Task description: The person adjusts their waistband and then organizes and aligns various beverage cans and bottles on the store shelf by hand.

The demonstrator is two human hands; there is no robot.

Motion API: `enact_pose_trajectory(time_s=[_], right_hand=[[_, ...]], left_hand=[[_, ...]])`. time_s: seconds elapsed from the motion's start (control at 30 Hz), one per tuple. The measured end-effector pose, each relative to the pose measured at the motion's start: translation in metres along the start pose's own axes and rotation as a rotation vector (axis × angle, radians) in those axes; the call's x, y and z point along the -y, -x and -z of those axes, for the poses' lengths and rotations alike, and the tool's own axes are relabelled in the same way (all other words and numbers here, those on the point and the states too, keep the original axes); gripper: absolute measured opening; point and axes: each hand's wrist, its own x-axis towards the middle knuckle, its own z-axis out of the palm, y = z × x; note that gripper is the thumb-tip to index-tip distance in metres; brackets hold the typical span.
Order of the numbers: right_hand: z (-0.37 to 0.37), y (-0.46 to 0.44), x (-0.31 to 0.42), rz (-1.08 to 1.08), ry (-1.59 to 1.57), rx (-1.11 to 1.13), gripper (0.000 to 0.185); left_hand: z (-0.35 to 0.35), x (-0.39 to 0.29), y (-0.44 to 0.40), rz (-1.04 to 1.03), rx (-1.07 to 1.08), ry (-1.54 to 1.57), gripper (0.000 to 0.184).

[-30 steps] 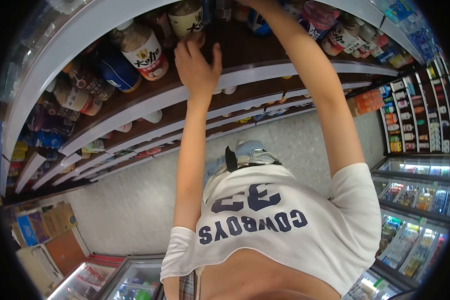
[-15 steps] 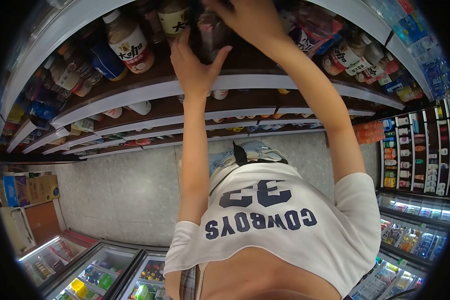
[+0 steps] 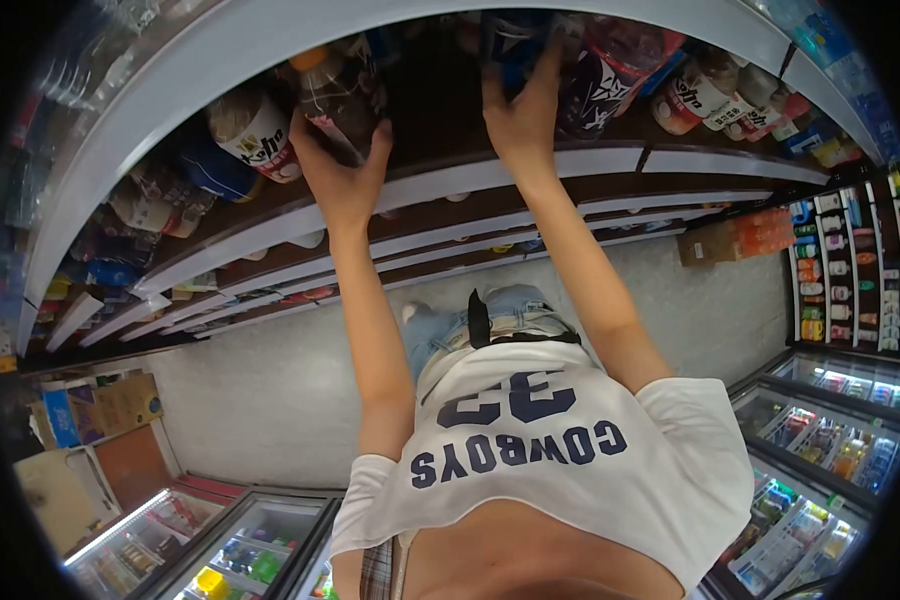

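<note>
My left hand (image 3: 345, 180) is wrapped around a bottle (image 3: 340, 100) with an orange cap and a dark drink, on the upper shelf. Just left of it stands a bottle (image 3: 253, 130) with a white label and large dark characters. My right hand (image 3: 525, 125) has its thumb and fingers around the sides of a blue bottle (image 3: 513, 45); its top is cut off by the shelf above. Touching or nearly touching that hand is a bottle (image 3: 600, 90) with a dark purple, white-patterned label. A dark gap of shelf lies between my hands.
A pale shelf edge (image 3: 430, 180) runs below my hands, and another shelf edge (image 3: 370, 35) curves above them. More bottles (image 3: 690, 100) line the right side. Cardboard boxes (image 3: 740, 238) sit on the floor at right. Glass-fronted coolers (image 3: 260, 535) stand behind me.
My left hand has moved left and down and closed around the orange-capped bottle. The right hand has drawn back and right, now on the blue bottle. The view has shifted slightly.
</note>
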Motion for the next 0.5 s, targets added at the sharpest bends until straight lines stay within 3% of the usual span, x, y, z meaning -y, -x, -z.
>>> enact_pose_trajectory(time_s=[0.03, 0.13, 0.17, 0.27, 0.33, 0.43, 0.5], right_hand=[[-0.004, -0.004, 0.006, -0.059, 0.092, -0.002, 0.083], [-0.002, -0.007, 0.012, -0.262, -0.084, 0.022, 0.084], [-0.004, -0.008, -0.002, -0.235, -0.081, 0.107, 0.075], [-0.021, -0.013, -0.011, -0.36, -0.31, 0.075, 0.061], [-0.039, -0.017, -0.03, -0.312, -0.326, 0.143, 0.053], [-0.06, -0.023, -0.011, -0.426, -0.397, 0.259, 0.052], [-0.081, -0.025, -0.028, -0.291, -0.283, 0.301, 0.053]], left_hand=[[0.006, 0.002, -0.005, 0.017, 0.054, 0.025, 0.096], [0.016, 0.013, -0.01, 0.063, 0.182, 0.111, 0.104], [0.018, 0.017, -0.011, 0.065, 0.203, 0.136, 0.105], [0.024, 0.022, -0.008, 0.089, 0.273, 0.223, 0.106], [0.026, 0.026, -0.011, 0.109, 0.298, 0.233, 0.105], [0.027, 0.03, -0.015, 0.115, 0.352, 0.302, 0.105], [0.029, 0.031, -0.017, 0.118, 0.372, 0.336, 0.105]])
